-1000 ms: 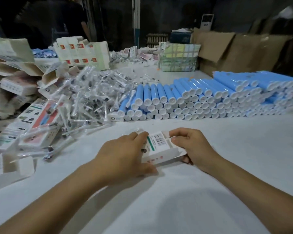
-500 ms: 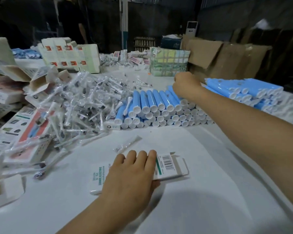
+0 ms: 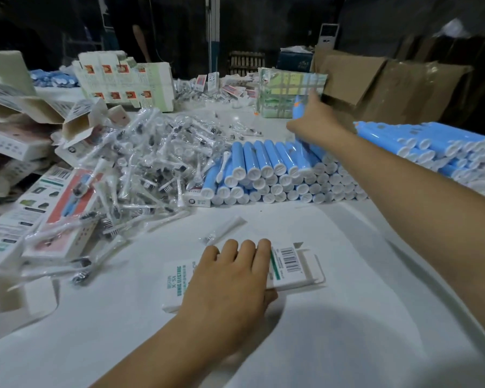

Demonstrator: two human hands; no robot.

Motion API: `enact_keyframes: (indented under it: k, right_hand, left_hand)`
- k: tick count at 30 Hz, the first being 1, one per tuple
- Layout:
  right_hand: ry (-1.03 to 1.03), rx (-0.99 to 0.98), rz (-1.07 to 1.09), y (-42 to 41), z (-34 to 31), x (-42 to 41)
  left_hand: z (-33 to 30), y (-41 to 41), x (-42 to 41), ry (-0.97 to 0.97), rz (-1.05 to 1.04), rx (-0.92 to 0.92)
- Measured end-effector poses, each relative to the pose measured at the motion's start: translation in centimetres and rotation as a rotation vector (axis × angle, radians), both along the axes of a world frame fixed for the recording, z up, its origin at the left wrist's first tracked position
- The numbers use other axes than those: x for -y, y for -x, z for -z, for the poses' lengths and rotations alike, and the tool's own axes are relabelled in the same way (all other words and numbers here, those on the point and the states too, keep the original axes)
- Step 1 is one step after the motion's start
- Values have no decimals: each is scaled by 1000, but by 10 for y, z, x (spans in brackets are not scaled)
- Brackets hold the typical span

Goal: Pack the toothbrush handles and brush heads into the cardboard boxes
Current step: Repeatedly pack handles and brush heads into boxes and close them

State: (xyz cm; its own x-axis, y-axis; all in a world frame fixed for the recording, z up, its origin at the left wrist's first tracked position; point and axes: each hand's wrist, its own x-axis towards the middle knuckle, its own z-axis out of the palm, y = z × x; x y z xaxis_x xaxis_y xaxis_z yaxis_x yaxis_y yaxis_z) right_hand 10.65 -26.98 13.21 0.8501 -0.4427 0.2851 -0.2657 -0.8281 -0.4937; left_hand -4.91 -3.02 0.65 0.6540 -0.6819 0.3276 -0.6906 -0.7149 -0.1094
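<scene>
A: Two hands in view. Left hand [image 3: 230,278] lies palm down on a white cardboard box [image 3: 291,267], fingers straight and together, pressing it flat onto the white surface [image 3: 347,317] at near centre. Box end flap at the right stands open.

B: Right hand?

A: Right hand [image 3: 317,119] is at far right of centre, above the stack of blue handles [image 3: 275,175], fingers curled round one blue handle [image 3: 297,106] lifted off the stack.

B: Brush heads?

A: Heap of bagged brush heads [image 3: 151,163] lies left of the stack, touching it. One bagged head [image 3: 224,229] lies alone just beyond the left hand's fingertips, apart from the box.

B: Other stock?

A: A second stack of handles [image 3: 431,147] at far right; loose printed cartons [image 3: 34,208] at left.
</scene>
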Motion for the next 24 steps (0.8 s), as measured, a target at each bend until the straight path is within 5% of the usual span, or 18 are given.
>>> enact_keyframes:
  k: [5,12,16,21,24]
  right_hand:
    - [-710,488,-182,102,20,14]
    - [-1101,619,-50,182,104,-14]
    - [-1085,532,-181,183,116,-37]
    - [-666,408,-216,188,134,-39]
    - [-645,449,-212,181,124,-31]
  left_hand:
    - [1,-3,-3,29,-104,5]
    - [-7,0,0,49,-152,-70]
    - [-7,3,2,65,-175,-91]
    - [-4,2,-3,76,-176,-60]
    - [-1,4,-5,61,-150,-51]
